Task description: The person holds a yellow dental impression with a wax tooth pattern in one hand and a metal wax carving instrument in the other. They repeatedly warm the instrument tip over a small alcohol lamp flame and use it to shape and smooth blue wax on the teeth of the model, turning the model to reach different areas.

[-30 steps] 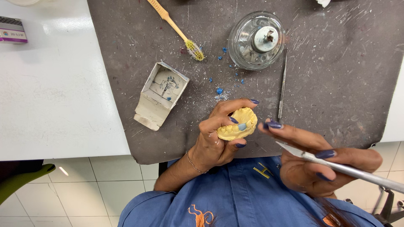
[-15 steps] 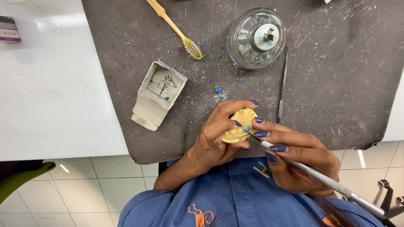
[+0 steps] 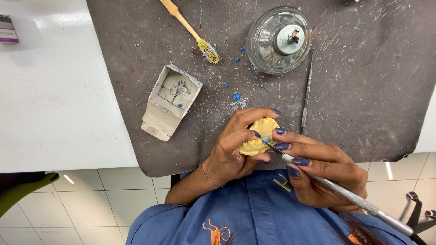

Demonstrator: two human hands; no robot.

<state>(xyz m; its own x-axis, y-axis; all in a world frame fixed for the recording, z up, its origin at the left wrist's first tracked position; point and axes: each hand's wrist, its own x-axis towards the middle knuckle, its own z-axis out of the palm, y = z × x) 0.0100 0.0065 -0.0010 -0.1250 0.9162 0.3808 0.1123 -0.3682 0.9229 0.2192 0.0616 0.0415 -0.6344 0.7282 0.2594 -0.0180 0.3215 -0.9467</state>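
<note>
Left hand (image 3: 231,147) is wrapped around a small pale-yellow plaster dental cast (image 3: 259,136), fingers curled over the top and thumb underneath, so the cast sits right at the near edge of the dark grey scuffed work mat (image 3: 363,100). Right hand (image 3: 324,170) has a pen-style grip on a long thin silver metal carving tool (image 3: 336,188), and its tip touches the cast where there's a tiny blue spot. The two hands are touching each other around the cast.

Just beyond the left hand's knuckles there's a scatter of little blue wax crumbs (image 3: 236,96) and white dust. Further out on that side lies a small open white cardboard box (image 3: 170,102), smudged inside. Well beyond the hands is a wooden-handled brush with yellowish bristles (image 3: 190,29), and a round clear glass burner with a metal wick cap (image 3: 278,40). A second slim metal instrument (image 3: 307,93) lies just past the right hand's fingertips. Off to the left of the mat is a white tabletop (image 3: 50,100).
</note>
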